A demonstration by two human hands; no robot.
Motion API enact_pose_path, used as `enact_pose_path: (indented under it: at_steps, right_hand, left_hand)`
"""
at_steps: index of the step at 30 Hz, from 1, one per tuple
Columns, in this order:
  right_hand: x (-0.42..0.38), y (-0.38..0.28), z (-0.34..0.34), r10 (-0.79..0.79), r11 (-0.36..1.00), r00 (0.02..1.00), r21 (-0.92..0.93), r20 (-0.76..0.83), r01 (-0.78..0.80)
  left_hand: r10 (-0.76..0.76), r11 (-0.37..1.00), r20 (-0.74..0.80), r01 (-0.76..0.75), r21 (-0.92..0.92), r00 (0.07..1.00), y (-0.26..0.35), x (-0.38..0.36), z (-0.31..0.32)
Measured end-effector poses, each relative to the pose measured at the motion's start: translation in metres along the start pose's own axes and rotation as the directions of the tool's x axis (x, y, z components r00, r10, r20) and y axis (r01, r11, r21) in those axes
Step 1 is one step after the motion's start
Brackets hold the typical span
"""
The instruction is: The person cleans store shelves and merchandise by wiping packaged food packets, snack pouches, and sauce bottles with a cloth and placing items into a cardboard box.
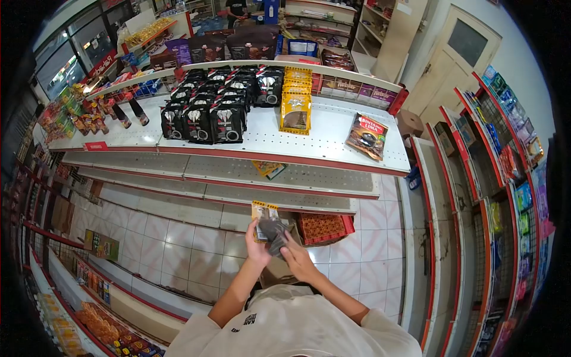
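Person in a cream short-sleeved shirt (297, 327), seen from above, stands before a white perforated metal shelf unit with red edging (321, 128). Close to the body, the left hand (258, 245) grips a yellow-topped plastic packet (265, 210), held upright in front of the lower shelves. The right hand (297, 257) is closed on a bunched dark grey cloth (275, 234), which lies against the packet's face and hides part of it.

Beyond the hands, near the pale tiled floor (373, 238), sits a red patterned carton (324, 227). A yellow-and-green packet (269, 169) lies on a lower shelf.

On the top shelf, dark bottles (138, 111) stand at left; rows of glossy black pouches (205, 116) fill the middle, beside stacked golden-yellow pouches (295, 113). Well apart at right lies a red-and-brown "Bintang Lima" pouch (367, 137). Farthest back are a cream door (461, 56) and another person in a dark shirt (236, 8).
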State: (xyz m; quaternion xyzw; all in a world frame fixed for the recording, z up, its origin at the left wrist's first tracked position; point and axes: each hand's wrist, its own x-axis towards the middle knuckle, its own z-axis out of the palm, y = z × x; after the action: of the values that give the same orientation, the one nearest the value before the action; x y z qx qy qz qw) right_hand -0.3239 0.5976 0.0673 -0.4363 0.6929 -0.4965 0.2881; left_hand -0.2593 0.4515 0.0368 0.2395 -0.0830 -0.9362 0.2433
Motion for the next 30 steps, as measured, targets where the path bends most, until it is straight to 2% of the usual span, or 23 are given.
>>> enact_pose_path:
  at_steps: [1,2,3,4,5,6,7,9,10,11,12,13,14,15,16,17,18,19,21,23,25,29,30]
  right_hand:
    - [-0.001,-0.001,0.006,-0.144,0.975,0.989,-0.173,-0.035,0.136]
    - [-0.002,-0.005,0.011,-0.226,0.964,0.970,-0.164,-0.088,0.210]
    - [-0.002,-0.010,0.009,-0.233,0.962,0.969,-0.162,-0.083,0.218]
    - [-0.004,-0.014,0.005,-0.023,0.999,0.998,-0.037,-0.050,0.021]
    - [-0.006,-0.015,0.000,0.184,0.980,0.983,0.078,0.007,-0.184]
    - [-0.003,-0.008,-0.001,0.313,0.940,0.950,0.145,-0.004,-0.309]
    - [-0.004,-0.003,-0.007,0.345,0.909,0.938,0.256,-0.020,-0.329]
    - [0.003,0.004,-0.015,0.316,0.883,0.936,0.409,-0.153,-0.231]
    - [0.006,-0.002,-0.021,0.368,0.794,0.923,0.555,-0.113,-0.249]
    - [0.011,0.001,-0.021,0.367,0.794,0.923,0.554,-0.112,-0.248]
    - [0.016,0.008,-0.019,0.432,0.734,0.888,0.632,-0.155,-0.247]
    - [0.020,0.004,-0.018,0.499,0.669,0.846,0.705,-0.190,-0.237]
    - [0.021,-0.004,-0.020,0.532,0.530,0.843,0.807,-0.079,-0.259]
    - [0.024,-0.008,-0.017,0.530,0.532,0.844,0.806,-0.078,-0.259]
    - [0.027,-0.011,-0.013,0.549,0.451,0.836,0.849,-0.021,-0.276]
    - [0.028,-0.013,-0.011,0.563,0.367,0.826,0.883,0.040,-0.293]
    - [0.028,-0.018,-0.011,0.484,0.382,0.875,0.892,0.031,-0.242]
    - [0.028,-0.017,-0.009,0.484,0.381,0.875,0.891,0.035,-0.247]
    - [0.029,-0.011,-0.008,0.449,0.565,0.892,0.788,-0.045,-0.244]
    - [0.029,-0.002,-0.012,0.454,0.537,0.891,0.806,-0.024,-0.251]
    - [0.029,0.007,-0.014,0.440,0.577,0.897,0.777,-0.035,-0.252]
    - [0.035,0.019,-0.023,0.426,0.645,0.890,0.745,-0.166,-0.170]
    - [0.036,0.012,-0.027,0.460,0.595,0.874,0.785,-0.158,-0.172]
  left_hand:
    - [0.024,0.999,-0.011,-0.023,0.045,1.000,-0.003,0.003,-0.007]
    - [0.025,0.997,0.023,-0.027,0.076,0.999,-0.003,0.005,-0.013]
    - [0.033,0.996,0.025,-0.035,0.076,0.999,0.001,0.002,-0.004]
    - [0.047,0.997,0.032,-0.049,0.063,0.998,0.006,-0.006,0.013]
    - [0.058,0.997,0.040,-0.060,0.050,0.998,0.010,-0.011,0.023]
    - [0.059,0.998,0.037,-0.059,0.006,0.998,0.015,-0.010,0.023]
    - [0.061,0.998,0.040,-0.061,0.006,0.997,0.017,-0.009,0.022]
    - [0.076,0.996,0.054,-0.074,-0.041,0.996,0.021,-0.004,0.012]
    - [0.060,0.997,0.243,-0.048,-0.056,0.968,0.025,-0.003,-0.002]
    - [0.061,0.997,0.244,-0.048,-0.057,0.968,0.019,-0.001,-0.012]
    - [0.132,0.965,0.171,-0.166,0.201,0.976,0.013,-0.014,0.010]
    - [0.218,0.857,0.118,-0.248,0.451,0.969,0.007,-0.021,0.023]
    - [0.311,0.535,0.331,-0.452,0.714,0.891,0.001,-0.016,0.023]
    - [0.313,0.534,0.332,-0.454,0.713,0.890,-0.005,-0.017,0.026]
    - [0.325,0.159,0.494,-0.562,0.812,0.806,-0.012,-0.022,0.030]
    - [0.265,-0.240,0.642,-0.595,0.767,0.720,-0.018,-0.027,0.035]
    - [0.236,-0.471,0.614,-0.464,0.751,0.753,-0.022,-0.036,0.043]
    - [0.240,-0.471,0.611,-0.460,0.753,0.754,-0.023,-0.037,0.041]
    - [0.147,-0.499,0.595,-0.460,0.734,0.790,-0.024,-0.038,0.039]
    - [0.122,-0.463,0.594,-0.484,0.743,0.795,-0.021,-0.039,0.037]
    - [0.198,-0.201,0.604,-0.571,0.796,0.772,-0.018,-0.042,0.039]
    - [0.244,-0.190,0.579,-0.547,0.815,0.778,-0.011,-0.035,0.025]
    - [0.261,-0.169,0.534,-0.507,0.845,0.804,-0.007,-0.034,0.024]
